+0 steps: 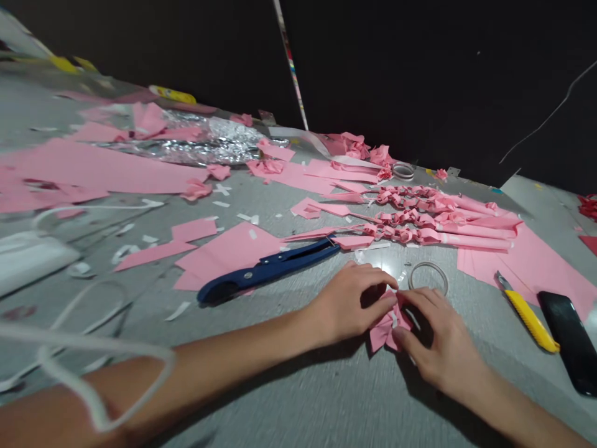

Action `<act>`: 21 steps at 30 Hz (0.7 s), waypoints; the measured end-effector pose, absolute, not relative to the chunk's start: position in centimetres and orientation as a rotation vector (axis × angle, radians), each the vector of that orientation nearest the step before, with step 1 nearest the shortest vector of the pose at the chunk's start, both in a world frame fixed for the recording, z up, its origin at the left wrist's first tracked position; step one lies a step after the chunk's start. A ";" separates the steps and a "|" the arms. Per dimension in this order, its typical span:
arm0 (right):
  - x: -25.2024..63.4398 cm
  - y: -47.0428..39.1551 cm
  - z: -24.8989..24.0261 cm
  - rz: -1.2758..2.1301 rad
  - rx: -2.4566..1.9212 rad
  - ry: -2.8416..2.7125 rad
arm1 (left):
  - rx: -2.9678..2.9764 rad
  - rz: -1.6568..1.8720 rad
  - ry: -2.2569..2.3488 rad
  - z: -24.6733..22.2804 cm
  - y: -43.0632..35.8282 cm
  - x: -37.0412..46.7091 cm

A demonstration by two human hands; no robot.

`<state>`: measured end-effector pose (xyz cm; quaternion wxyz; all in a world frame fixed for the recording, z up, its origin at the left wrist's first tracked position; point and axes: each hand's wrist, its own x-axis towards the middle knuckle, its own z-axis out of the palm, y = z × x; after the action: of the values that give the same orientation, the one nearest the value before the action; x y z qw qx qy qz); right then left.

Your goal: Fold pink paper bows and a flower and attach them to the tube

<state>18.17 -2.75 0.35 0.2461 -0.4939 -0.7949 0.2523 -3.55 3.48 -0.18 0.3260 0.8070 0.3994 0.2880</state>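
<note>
Two hands, left hand [347, 305] and right hand [443, 345], pinching pink paper piece [386, 328] between them, fingertips touching it.

Folded paper [382, 336] at lower centre: pink, small white patch. Folded paper strands [401, 218], right of centre: same pink. Tool [270, 267] mid-frame: solid navy, silver rivet. Utility knife [532, 320] at right: yellow body, dark tip. Phone [566, 342] beside it: black. Crinkled film [224, 140], upper left: silver. Cord [88, 339], lower left: white. Tabletop [289, 404]: grey. Upper backdrop [396, 74]: near-black, split by a narrow multicolour-blocked strip [293, 65].
</note>
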 end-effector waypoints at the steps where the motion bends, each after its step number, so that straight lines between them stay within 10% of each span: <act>1: 18.3 -2.7 0.3 0.709 -1.330 -2.141 | 2.064 0.757 1.022 -0.2 3.4 -3.5; 21: 17.7 -3.0 -0.7 1.712 -0.858 -0.944 | 1.095 1.117 0.951 0.8 0.1 -1.8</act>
<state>17.72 -3.02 -0.70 0.4824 -0.3521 -0.3872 0.7024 -1.82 0.08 0.79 0.6095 0.4743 0.4118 0.4837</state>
